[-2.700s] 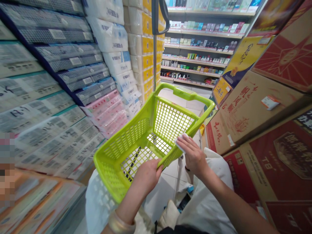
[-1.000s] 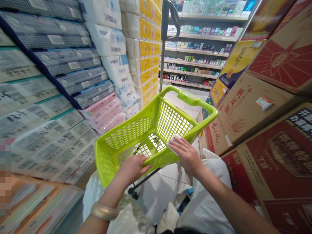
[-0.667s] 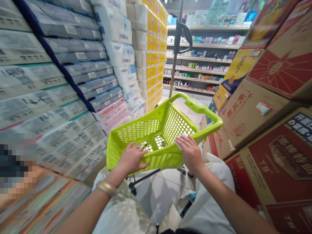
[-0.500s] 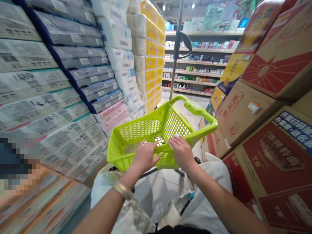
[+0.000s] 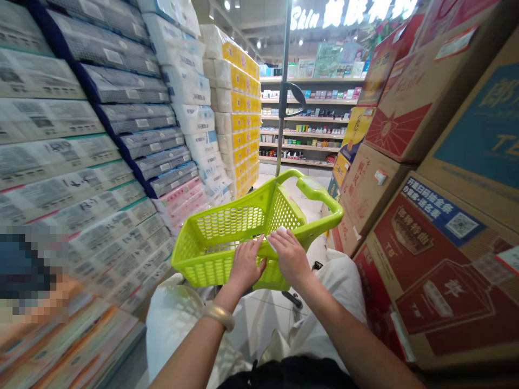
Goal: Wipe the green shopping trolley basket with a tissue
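A lime-green shopping basket (image 5: 227, 274) with latticed sides stands in front of my knees on a wheeled frame. My left hand (image 5: 245, 263) grips its near rim, fingers curled over the top and thumb on the outer side; a gold-coloured bangle (image 5: 219, 316) circles that wrist. Just to the right, my right hand (image 5: 290, 256) is closed over the same rim. A white tissue or wipe (image 5: 277, 233) pokes out from under its fingers and lies against the green plastic. Most of the tissue is hidden by the hand. The basket's handle (image 5: 320, 193) rises at the far right.
Tall stacks of packaged paper (image 5: 239, 121) and wrapped goods line the left side. Cardboard cartons (image 5: 430, 237) are piled close on the right. A metal pole (image 5: 284, 70) with a dark loop stands behind the basket, before stocked shelves (image 5: 308, 102) at the back.
My left hand has come nearer the right one along the rim, and its fingers now point more forward. The view has tilted up, showing a lit sign above the shelves.
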Available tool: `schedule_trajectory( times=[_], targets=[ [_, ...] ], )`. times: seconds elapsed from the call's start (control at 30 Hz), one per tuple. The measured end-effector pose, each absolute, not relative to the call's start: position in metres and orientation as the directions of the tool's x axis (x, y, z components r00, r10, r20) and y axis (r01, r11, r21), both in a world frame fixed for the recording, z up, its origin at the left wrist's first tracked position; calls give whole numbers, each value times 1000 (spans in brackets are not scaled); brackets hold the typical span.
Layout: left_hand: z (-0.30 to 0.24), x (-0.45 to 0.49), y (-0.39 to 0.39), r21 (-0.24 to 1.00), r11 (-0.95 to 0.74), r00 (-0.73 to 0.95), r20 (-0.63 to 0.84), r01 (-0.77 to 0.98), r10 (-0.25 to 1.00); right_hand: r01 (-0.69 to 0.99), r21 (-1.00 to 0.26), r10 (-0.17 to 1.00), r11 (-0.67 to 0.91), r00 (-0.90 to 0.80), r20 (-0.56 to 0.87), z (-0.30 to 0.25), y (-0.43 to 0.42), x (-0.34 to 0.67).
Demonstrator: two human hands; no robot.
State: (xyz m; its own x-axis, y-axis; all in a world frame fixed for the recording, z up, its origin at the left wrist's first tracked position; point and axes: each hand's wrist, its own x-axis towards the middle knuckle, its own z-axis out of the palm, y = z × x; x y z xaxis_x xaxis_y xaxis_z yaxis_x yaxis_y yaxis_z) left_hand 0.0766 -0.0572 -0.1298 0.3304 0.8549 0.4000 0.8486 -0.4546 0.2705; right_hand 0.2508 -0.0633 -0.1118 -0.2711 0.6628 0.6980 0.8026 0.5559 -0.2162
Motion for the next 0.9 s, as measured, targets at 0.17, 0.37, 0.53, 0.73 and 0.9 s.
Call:
schedule_trajectory(
  times=[0.17, 0.37, 0.53, 0.73, 0.9],
  targets=[
    [-130, 79, -78, 289, -478, 342, 414, 829, 843, 843, -275, 553, 463, -32, 832, -105, -81, 289],
    [-134, 86, -96, 302, -486, 332, 440, 820, 834, 844, -294, 526, 448, 17, 850, -108, -106, 294],
    [-137, 88, -104, 277, -511, 366, 438, 814, 821, 774, -256, 540, 580, -130, 831, -117, -117, 277],
    [-138, 94, -110, 265, -497, 345, 458, 826, 819, 839, -336, 474, 428, 108, 874, -105, -109, 306],
    [-138, 93, -109, 275, -498, 347, 452, 822, 822, 793, -231, 596, 564, -197, 779, -108, -109, 277]
  ],
)
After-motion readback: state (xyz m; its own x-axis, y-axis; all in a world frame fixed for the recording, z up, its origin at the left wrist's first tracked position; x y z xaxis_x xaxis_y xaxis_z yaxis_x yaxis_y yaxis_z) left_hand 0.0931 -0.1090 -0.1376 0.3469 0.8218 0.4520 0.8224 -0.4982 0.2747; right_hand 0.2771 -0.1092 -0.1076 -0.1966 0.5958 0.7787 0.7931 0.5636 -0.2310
